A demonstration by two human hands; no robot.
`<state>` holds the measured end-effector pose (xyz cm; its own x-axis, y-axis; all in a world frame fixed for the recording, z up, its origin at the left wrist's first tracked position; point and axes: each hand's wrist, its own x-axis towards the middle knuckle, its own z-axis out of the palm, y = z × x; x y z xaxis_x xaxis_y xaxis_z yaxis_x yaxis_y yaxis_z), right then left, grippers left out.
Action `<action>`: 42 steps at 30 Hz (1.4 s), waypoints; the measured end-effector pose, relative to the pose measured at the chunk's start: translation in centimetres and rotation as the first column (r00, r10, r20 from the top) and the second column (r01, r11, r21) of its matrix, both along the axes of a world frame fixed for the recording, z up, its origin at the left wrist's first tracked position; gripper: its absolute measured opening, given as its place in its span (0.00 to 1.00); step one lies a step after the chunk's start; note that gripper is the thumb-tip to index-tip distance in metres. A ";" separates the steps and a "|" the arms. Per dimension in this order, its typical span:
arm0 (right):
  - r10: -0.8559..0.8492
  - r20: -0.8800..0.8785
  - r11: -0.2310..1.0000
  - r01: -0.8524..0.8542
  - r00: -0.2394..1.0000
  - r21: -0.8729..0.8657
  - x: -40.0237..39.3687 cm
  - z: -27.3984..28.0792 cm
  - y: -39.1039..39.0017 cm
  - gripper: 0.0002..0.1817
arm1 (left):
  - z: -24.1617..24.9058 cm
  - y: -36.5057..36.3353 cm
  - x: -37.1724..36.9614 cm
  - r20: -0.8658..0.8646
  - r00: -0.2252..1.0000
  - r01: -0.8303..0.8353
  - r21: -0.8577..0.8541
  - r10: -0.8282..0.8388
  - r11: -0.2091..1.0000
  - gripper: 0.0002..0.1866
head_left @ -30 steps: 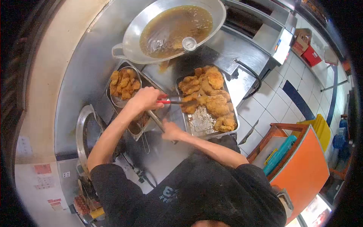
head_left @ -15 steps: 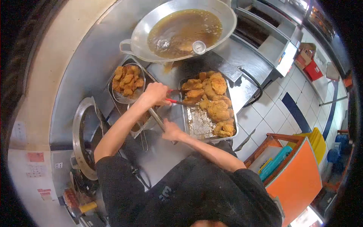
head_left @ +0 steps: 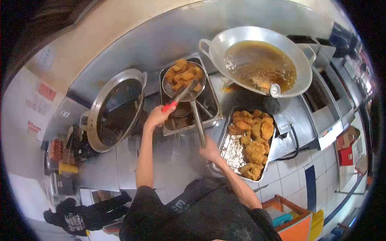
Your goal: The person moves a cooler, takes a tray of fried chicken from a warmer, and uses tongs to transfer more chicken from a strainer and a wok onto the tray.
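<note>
Near the top middle, fried pieces (head_left: 183, 74) fill a round strainer, which rests over a square metal container (head_left: 215, 114). My left hand (head_left: 159, 116) is closed on red-handled tongs (head_left: 169, 106), whose tips reach into the pieces in the strainer. The strainer's long metal handle (head_left: 198, 120) runs down into my right hand (head_left: 210, 149), with the fingers wrapped round it. To the right of that hand, a metal tray (head_left: 230, 160) holds more fried pieces (head_left: 254, 152) along its right side.
A large wok of oil (head_left: 261, 64) with a dial thermometer (head_left: 275, 90) stands at the upper right. Another dark wok (head_left: 93, 124) is at the left. An orange cabinet (head_left: 295, 229) stands at the lower right. Dark cloth (head_left: 74, 219) lies at the lower left.
The view has turned and shifted left. My left hand has moved the tongs from the tray's pieces to those in the strainer. My right hand still holds the strainer's handle.
</note>
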<state>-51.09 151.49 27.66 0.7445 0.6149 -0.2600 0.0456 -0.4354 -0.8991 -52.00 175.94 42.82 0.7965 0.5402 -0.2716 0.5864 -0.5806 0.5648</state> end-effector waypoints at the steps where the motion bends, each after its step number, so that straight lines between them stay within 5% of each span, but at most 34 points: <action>1: 0.010 0.020 1.000 -0.010 1.000 -0.004 -0.1 -0.4 0.0 0.29 | -1.5 1.7 -0.6 -0.018 0.996 -0.087 -0.049 0.087 0.995 0.33; 3: -0.006 0.098 0.996 -0.003 0.995 0.091 -0.6 -1.4 -0.1 0.30 | -3.8 3.6 -0.8 -0.032 0.982 -0.188 -0.109 0.185 0.976 0.34; 7: 0.017 0.029 1.000 -0.017 0.999 0.004 -0.9 1.6 -1.1 0.32 | -6.5 5.9 0.4 0.082 0.962 -0.248 -0.122 0.259 0.961 0.33; 10: 0.047 -0.040 0.998 -0.049 0.998 -0.041 -0.2 1.7 -1.8 0.34 | -7.7 6.2 2.6 0.017 0.973 -0.221 -0.225 0.231 0.949 0.33; 12: 0.073 0.031 0.997 -0.073 0.997 0.018 -0.1 0.2 -1.8 0.33 | -9.2 6.7 3.2 0.053 0.970 -0.186 -0.468 0.238 0.864 0.33; 15: 0.084 -0.030 0.996 -0.083 0.996 0.039 0.1 1.5 -2.4 0.31 | -9.7 6.1 2.9 0.111 0.976 -0.105 -0.518 0.188 0.849 0.37; 22: 0.093 0.058 0.996 -0.094 0.994 0.011 0.1 0.2 -3.0 0.31 | -10.2 8.3 1.9 0.090 0.996 0.010 -0.256 0.013 0.967 0.30; 25: 0.108 0.022 0.994 -0.108 0.994 0.003 0.4 0.5 -2.7 0.31 | -11.0 11.2 4.4 -0.034 0.999 -0.025 -0.331 0.015 0.943 0.30; 28: 0.098 0.062 0.995 -0.099 0.993 0.016 0.7 -0.3 -2.3 0.28 | -11.9 11.7 6.4 -0.092 0.996 -0.004 -0.199 -0.015 0.980 0.30; 31: 0.067 0.088 0.997 -0.069 0.994 0.025 0.7 -1.1 -2.2 0.28 | -13.0 10.9 6.9 0.006 1.000 0.018 -0.227 -0.017 0.974 0.29; 38: 0.081 0.061 0.995 -0.084 0.995 0.046 1.0 -1.0 -3.4 0.32 | -6.4 7.7 0.8 -0.057 0.988 0.149 0.075 -0.145 0.986 0.31; 40: 0.118 0.047 0.990 -0.121 0.992 0.067 1.2 -0.5 -3.8 0.33 | -8.3 9.3 -0.3 -0.087 0.962 0.271 0.264 -0.257 0.926 0.33; 42: 0.158 0.042 0.986 -0.160 0.986 0.047 1.5 -1.5 -3.9 0.33 | -9.6 9.9 -0.3 -0.102 0.968 0.247 0.276 -0.228 0.929 0.34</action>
